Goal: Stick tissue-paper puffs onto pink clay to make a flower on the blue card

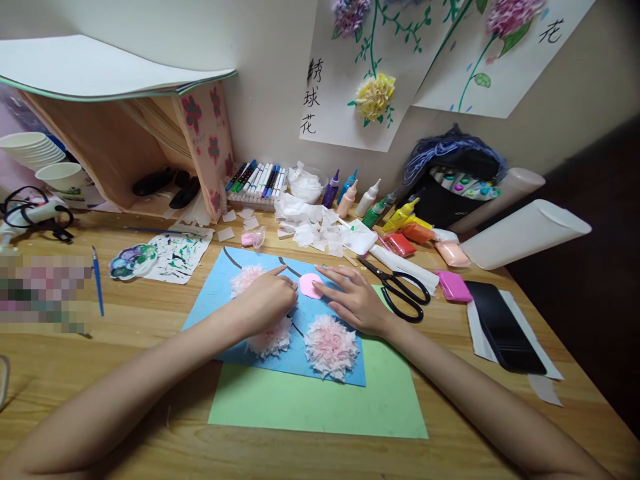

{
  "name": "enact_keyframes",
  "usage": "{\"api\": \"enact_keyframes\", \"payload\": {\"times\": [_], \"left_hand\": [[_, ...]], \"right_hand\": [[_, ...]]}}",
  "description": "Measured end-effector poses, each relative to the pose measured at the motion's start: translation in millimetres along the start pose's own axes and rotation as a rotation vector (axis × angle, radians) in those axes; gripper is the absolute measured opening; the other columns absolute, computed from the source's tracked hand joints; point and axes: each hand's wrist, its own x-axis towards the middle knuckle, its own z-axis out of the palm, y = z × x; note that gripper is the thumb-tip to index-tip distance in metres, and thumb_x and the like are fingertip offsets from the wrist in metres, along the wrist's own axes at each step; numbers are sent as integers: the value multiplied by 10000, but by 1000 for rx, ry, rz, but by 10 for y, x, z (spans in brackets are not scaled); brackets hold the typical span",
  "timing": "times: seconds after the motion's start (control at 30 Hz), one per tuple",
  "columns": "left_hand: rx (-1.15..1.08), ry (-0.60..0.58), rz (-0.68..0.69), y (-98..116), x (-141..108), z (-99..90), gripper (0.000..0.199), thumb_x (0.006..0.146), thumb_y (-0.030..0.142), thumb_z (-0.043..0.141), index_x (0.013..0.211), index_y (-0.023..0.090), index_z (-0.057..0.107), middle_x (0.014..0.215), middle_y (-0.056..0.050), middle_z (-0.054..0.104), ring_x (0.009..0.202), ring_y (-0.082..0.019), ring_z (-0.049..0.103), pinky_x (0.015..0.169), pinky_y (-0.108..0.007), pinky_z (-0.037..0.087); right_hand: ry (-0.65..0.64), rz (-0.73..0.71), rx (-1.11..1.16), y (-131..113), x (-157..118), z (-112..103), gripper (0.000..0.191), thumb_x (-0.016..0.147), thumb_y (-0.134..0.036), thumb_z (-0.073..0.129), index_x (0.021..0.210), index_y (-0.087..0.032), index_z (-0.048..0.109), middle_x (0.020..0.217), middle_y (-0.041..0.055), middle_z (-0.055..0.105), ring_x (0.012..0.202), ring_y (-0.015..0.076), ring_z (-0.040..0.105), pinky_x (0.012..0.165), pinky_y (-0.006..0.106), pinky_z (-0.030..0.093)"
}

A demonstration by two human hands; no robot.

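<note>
Across a wood-grained table, an open box with flowers painted on its side stands at the back left, and two white posters with raised paper blooms hang on the wall behind. Nearest the person lies a green sheet, partly covered by a blue sheet set askew over it. Both hands are over the blue sheet, well apart at the wrists, their fingers near each other. The left hand has its index finger stretched forward and the rest curled; whether it pinches anything underneath I cannot tell. The right hand is spread and loose, palm down. To its right, black-handled scissors lie with blades parted, and farther over, a dark phone rests on white paper. Three fluffy, pale pink flowers sit on the blue sheet, two of them partly hidden by the left hand and one in full view below the right. Beyond the sheets, small nozzle-tipped bottles stand in a loose row, with torn white scraps heaped beside them. Between the hands, flat on the blue sheet at the end of a dark painted stem, is a bright pink disc, a right fingertip touching its edge
</note>
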Motion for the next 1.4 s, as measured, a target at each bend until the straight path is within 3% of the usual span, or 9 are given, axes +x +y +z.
{"api": "enact_keyframes", "payload": {"times": [0.1, 0.23, 0.4, 0.93, 1.13, 1.4], "left_hand": [[-20, -28, 6, 7, 1, -11, 221, 827, 126, 531, 634, 175, 626, 731, -21, 681, 820, -149, 624, 1038, -366, 293], [-27, -30, -2, 13, 4, -16, 218, 829, 127, 524, 643, 172, 627, 755, -29, 687, 829, -154, 625, 1033, -371, 300], [-13, -64, -22, 27, 13, -9, 237, 848, 125, 492, 655, 164, 624, 749, -35, 683, 812, -160, 629, 1017, -377, 315], [20, -84, -25, 63, 18, -28, 256, 863, 130, 467, 668, 154, 631, 745, -51, 683, 818, -179, 632, 997, -387, 329], [40, -121, -28, 66, 21, -31, 233, 854, 131, 480, 686, 156, 639, 780, -47, 690, 853, -169, 628, 1011, -376, 323], [35, -99, -26, 66, 23, -17, 253, 866, 141, 464, 693, 158, 647, 763, -45, 690, 827, -164, 632, 1006, -373, 325]], "right_hand": [[14, 50, 8, -12, -4, -6, 379, 956, -292, 359, 1269, -215, 559, 1424, 58, 442, 1224, 243, 417, 969, 420, 399], [11, 65, -17, -30, 4, -20, 396, 947, -309, 383, 1309, -225, 520, 1472, 79, 363, 1194, 254, 438, 935, 431, 410], [16, 77, -7, -43, 22, -19, 374, 946, -290, 387, 1286, -257, 540, 1406, 45, 465, 1250, 248, 391, 1001, 459, 359], [19, 135, -2, -8, -2, 2, 377, 959, -287, 351, 1272, -215, 549, 1365, 47, 510, 1258, 248, 378, 1067, 504, 287], [-115, 68, 34, -15, 4, -17, 466, 944, -413, 379, 1393, -287, 389, 1503, 28, 306, 1347, 273, 265, 1073, 538, 262], [-100, 14, 35, 0, -3, -6, 440, 942, -404, 396, 1374, -319, 409, 1494, 8, 325, 1362, 272, 249, 1087, 580, 204]]}}
